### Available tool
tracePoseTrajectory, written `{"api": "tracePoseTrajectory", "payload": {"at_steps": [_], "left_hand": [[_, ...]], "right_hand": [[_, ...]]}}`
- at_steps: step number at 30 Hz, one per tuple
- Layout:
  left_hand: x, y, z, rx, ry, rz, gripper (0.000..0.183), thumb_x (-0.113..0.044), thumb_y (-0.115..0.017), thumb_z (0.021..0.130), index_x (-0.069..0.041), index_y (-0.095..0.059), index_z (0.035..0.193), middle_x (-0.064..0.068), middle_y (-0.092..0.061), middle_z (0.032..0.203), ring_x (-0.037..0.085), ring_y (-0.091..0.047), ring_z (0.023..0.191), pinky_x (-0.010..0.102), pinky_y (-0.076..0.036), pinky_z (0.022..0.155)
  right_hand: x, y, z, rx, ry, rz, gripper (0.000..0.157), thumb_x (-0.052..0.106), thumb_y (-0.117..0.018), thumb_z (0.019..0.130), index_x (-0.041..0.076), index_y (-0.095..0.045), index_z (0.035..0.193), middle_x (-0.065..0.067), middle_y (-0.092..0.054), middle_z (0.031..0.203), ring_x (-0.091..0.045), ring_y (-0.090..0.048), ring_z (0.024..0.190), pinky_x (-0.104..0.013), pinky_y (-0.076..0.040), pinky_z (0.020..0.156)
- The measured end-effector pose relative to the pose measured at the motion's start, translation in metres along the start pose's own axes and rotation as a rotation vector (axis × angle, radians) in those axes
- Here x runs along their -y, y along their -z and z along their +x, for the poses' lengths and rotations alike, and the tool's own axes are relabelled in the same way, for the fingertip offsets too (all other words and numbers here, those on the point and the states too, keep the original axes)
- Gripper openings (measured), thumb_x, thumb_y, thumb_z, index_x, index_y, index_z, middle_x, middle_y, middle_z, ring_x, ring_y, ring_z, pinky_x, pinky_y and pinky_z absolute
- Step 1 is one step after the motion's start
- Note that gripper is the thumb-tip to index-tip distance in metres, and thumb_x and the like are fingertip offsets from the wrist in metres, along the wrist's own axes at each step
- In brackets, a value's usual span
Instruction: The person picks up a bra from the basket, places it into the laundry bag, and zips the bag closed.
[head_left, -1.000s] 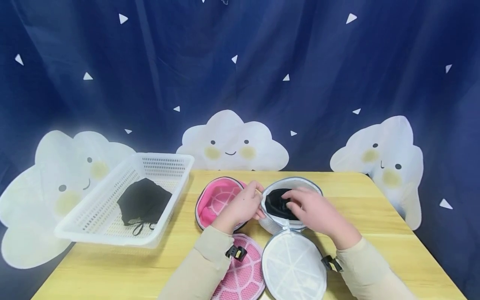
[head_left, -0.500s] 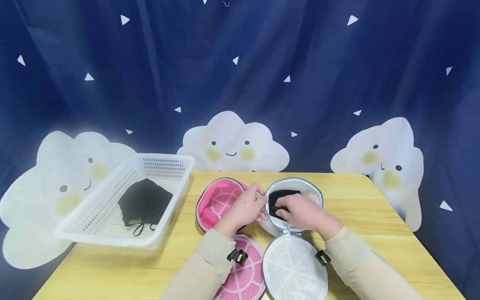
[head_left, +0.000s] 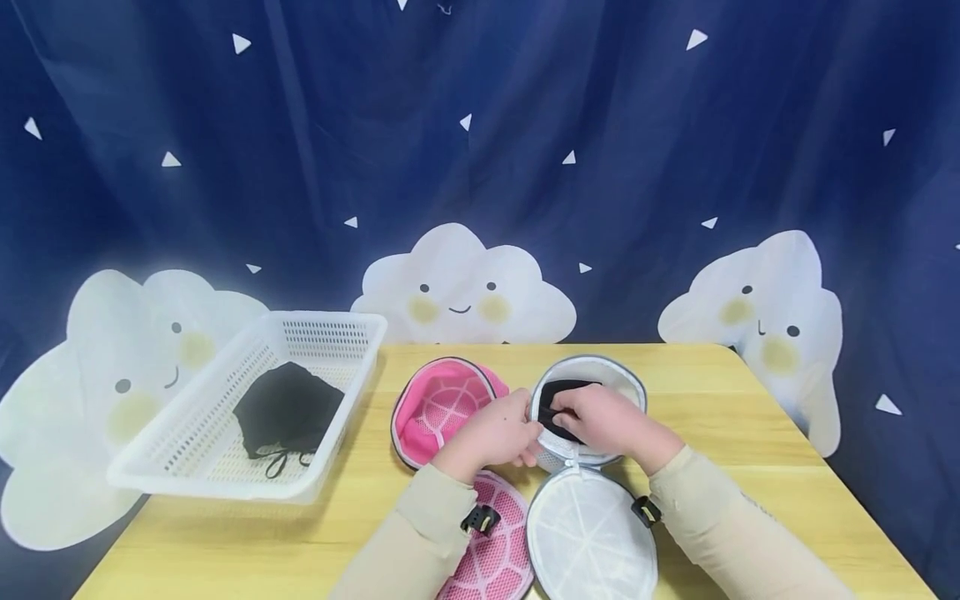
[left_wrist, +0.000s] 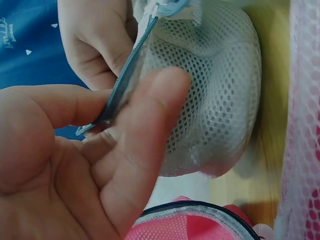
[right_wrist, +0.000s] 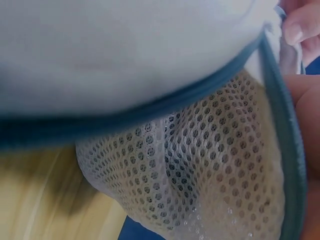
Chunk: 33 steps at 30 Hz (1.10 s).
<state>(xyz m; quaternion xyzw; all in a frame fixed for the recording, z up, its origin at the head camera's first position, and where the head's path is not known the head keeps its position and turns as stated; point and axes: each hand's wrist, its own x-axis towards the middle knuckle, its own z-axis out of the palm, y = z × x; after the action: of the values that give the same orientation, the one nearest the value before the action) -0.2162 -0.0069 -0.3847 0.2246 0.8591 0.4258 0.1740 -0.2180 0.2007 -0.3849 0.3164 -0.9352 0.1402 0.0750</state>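
My left hand (head_left: 498, 429) pinches the rim of a white mesh laundry bag (head_left: 624, 382) on its left side, thumb and fingers on either side of the zip edge. The bag stands with its mouth open; its holed mesh wall (left_wrist: 225, 95) shows in the left wrist view. Inside it lies a black cloth (head_left: 551, 402), which my right hand (head_left: 609, 418) reaches into the bag to hold between thumb and curled fingers. Those fingertips are partly hidden by the cloth. The bag's round white lid (head_left: 592, 533) hangs down flat toward me, joined at the front.
A pink mesh laundry bag (head_left: 412, 417) stands just left, its pink lid (head_left: 498, 542) spread in front, partly under my left sleeve. Farther left, a white plastic basket (head_left: 217, 490) holds a black garment (head_left: 288, 408) with a thin tie. A blue curtain (head_left: 480, 125) hangs behind the wooden table (head_left: 735, 417).
My right hand has moved left and deeper into the white bag, its fingers closing in on the black cloth. My left hand has shifted slightly right and down along the rim.
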Motion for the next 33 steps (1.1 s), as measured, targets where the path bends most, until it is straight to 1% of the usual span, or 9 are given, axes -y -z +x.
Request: {"api": "tracePoseTrajectory", "payload": {"at_steps": [2,5,9,15,20,23,28,31,33], "left_hand": [[-0.001,0.000,0.002,0.008,-0.013,-0.043,0.010,-0.010,-0.056,0.102,-0.005,-0.050,0.109,0.004,-0.066,0.076,0.019,-0.069,0.064,0.032,-0.056,0.059],[-0.001,0.001,0.003,0.017,-0.040,-0.141,0.012,-0.005,-0.054,0.101,0.000,-0.049,0.111,0.007,-0.066,0.079,0.020,-0.070,0.068,0.032,-0.058,0.061],[-0.002,0.003,0.003,0.017,-0.081,-0.237,0.009,-0.002,-0.054,0.100,-0.001,-0.047,0.106,0.010,-0.064,0.083,0.019,-0.071,0.071,0.032,-0.059,0.065],[-0.006,0.007,-0.002,0.029,-0.115,-0.262,0.011,-0.002,-0.054,0.098,-0.004,-0.044,0.099,0.011,-0.066,0.078,0.020,-0.072,0.070,0.032,-0.059,0.067],[-0.008,0.011,-0.002,0.038,-0.119,-0.296,0.010,-0.002,-0.053,0.099,-0.004,-0.043,0.100,0.011,-0.068,0.079,0.024,-0.073,0.072,0.033,-0.059,0.068],[-0.008,0.013,-0.003,0.030,-0.116,-0.335,0.010,-0.002,-0.054,0.100,-0.004,-0.044,0.102,0.012,-0.069,0.080,0.026,-0.073,0.073,0.034,-0.059,0.068],[-0.007,0.015,-0.003,0.016,-0.107,-0.356,0.011,-0.003,-0.054,0.100,-0.003,-0.043,0.102,0.013,-0.070,0.079,0.026,-0.073,0.072,0.034,-0.059,0.066],[-0.006,0.014,-0.003,0.019,-0.100,-0.349,0.012,-0.005,-0.055,0.101,-0.003,-0.043,0.103,0.013,-0.070,0.078,0.029,-0.073,0.071,0.033,-0.059,0.064],[-0.006,0.013,-0.002,0.018,-0.091,-0.345,0.013,-0.007,-0.056,0.101,-0.003,-0.044,0.103,0.013,-0.070,0.077,0.033,-0.072,0.072,0.033,-0.059,0.062]], "right_hand": [[0.000,0.001,0.001,0.034,-0.008,-0.004,0.007,0.014,-0.072,0.093,0.018,-0.069,0.089,0.012,-0.064,0.079,-0.009,-0.061,0.071,-0.035,-0.052,0.068],[-0.001,0.002,0.002,0.088,-0.011,-0.001,0.004,0.018,-0.071,0.094,0.020,-0.071,0.090,0.013,-0.064,0.080,-0.010,-0.061,0.072,-0.036,-0.052,0.069],[-0.002,0.003,0.003,0.151,0.005,0.028,0.005,0.020,-0.069,0.095,0.021,-0.074,0.094,0.013,-0.068,0.085,-0.010,-0.065,0.078,-0.037,-0.054,0.075],[-0.005,0.007,0.003,0.288,0.015,0.102,0.010,0.018,-0.066,0.095,0.022,-0.075,0.092,0.013,-0.069,0.088,-0.007,-0.064,0.081,-0.034,-0.053,0.078],[-0.005,0.012,0.003,0.373,-0.032,0.097,0.012,0.020,-0.064,0.093,0.025,-0.072,0.086,0.012,-0.067,0.084,-0.008,-0.061,0.079,-0.034,-0.052,0.078],[-0.004,0.015,0.003,0.415,-0.066,0.092,0.013,0.020,-0.063,0.091,0.027,-0.071,0.083,0.012,-0.065,0.082,-0.009,-0.060,0.078,-0.034,-0.051,0.076],[-0.005,0.015,0.001,0.434,-0.075,0.073,0.016,0.022,-0.061,0.093,0.028,-0.068,0.080,0.011,-0.063,0.081,-0.009,-0.059,0.077,-0.035,-0.050,0.076],[-0.005,0.013,-0.001,0.396,-0.025,0.048,0.016,0.019,-0.060,0.096,0.025,-0.068,0.084,0.011,-0.065,0.084,-0.010,-0.062,0.079,-0.037,-0.052,0.077],[-0.004,0.014,-0.003,0.341,0.013,0.028,0.016,0.016,-0.059,0.097,0.024,-0.069,0.087,0.011,-0.067,0.086,-0.010,-0.064,0.080,-0.038,-0.053,0.078]]}}
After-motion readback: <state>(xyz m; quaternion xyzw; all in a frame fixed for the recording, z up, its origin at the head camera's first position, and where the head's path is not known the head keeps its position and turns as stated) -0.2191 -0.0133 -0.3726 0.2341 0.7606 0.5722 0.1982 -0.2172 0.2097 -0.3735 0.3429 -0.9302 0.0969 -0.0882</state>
